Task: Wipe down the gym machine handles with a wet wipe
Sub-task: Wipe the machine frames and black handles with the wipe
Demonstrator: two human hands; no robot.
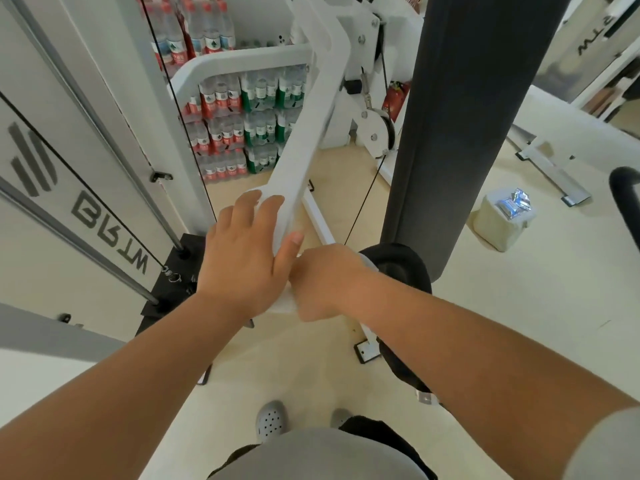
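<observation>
The wipe [282, 233] is a thin, soft, wet sheet, wrapped on the lower end of the white arm [308, 133] of the machine. It is light and can slip or bunch, so I judge it best pressed flat with the palm. The left hand [242, 251] lies open over it, fingers spread. The right hand [325, 282] is clenched on the wipe's lower edge. The arm is stiff steel. A dark pad [460, 116] and a cable [363, 199] stand close at right; bottle packs [242, 126] are behind.
</observation>
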